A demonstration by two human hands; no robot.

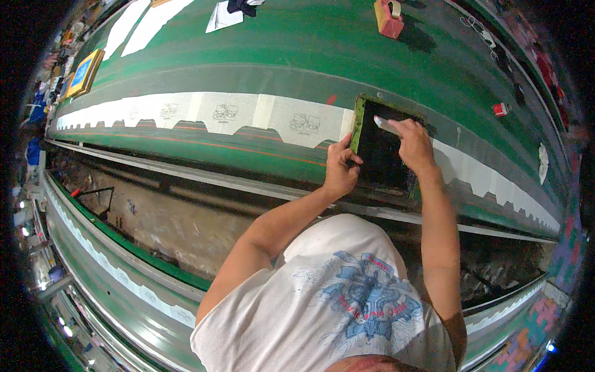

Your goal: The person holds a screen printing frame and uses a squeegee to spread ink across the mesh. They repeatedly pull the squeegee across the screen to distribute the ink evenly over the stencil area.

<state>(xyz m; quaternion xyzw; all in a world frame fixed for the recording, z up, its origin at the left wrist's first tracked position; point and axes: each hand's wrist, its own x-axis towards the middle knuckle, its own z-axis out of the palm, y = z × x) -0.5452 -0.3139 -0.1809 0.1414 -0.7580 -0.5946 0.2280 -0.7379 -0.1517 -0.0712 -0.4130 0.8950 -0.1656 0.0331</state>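
A dark screen-printing frame [359, 121] with a green-stained left edge lies over a strip of white fabric pieces [248, 111] on the long green table. My left hand [342, 167] is closed on the near part of the frame's left side. Inside the frame, my right hand [416, 146] grips a pale squeegee [387, 126], tilted over the black mesh near its far end. Small dark line drawings [305, 122] show on the fabric pieces left of the frame. To the right of it, more white pieces [471, 170] continue along the table; the fabric beneath the frame is hidden.
A red tape dispenser [388, 25] stands at the table's far side, with a small red-and-white container [501, 110] farther right. A yellow-edged frame with a blue panel [80, 73] lies at left. Behind me runs another green table [136, 266] with white pieces.
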